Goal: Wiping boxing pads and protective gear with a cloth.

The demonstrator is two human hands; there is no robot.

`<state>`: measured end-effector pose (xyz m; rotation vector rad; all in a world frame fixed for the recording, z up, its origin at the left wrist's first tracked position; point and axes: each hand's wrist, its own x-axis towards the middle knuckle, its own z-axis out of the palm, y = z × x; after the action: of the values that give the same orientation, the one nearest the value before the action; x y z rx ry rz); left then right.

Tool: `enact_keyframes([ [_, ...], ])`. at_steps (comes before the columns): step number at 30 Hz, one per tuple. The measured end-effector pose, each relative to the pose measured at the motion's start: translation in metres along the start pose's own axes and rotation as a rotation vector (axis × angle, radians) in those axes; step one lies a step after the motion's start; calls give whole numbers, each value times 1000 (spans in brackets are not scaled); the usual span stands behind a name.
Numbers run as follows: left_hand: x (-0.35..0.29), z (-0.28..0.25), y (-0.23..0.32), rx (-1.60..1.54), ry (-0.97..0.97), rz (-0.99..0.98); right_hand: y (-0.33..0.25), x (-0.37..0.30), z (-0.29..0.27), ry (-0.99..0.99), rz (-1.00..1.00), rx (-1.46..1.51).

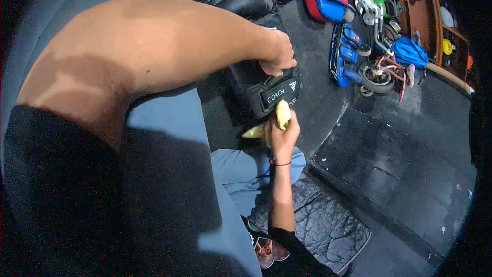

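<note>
Cloth (pixel 283 112) crumples in the gripping right hand (pixel 284 137); left hand (pixel 279 54) curls over blocky pad (pixel 258 91), hold unclear.

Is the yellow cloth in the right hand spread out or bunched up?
Bunched up: the yellow cloth is gathered in the right hand, ends poking out either side.

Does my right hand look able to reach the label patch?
Likely yes: your right hand, holding the yellow cloth, is beside the label patch, and your left hand seems clear.
</note>
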<state>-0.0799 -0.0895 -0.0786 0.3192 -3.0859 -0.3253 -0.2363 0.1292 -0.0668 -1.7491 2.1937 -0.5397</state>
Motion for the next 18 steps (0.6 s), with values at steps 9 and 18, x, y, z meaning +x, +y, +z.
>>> enact_keyframes([
  [9,4,-2,6,-23,-62,-32,30,58,1,209,25,-142],
  [18,-5,0,1,-12,-63,-33,0,5,-1,-52,-112,51],
])
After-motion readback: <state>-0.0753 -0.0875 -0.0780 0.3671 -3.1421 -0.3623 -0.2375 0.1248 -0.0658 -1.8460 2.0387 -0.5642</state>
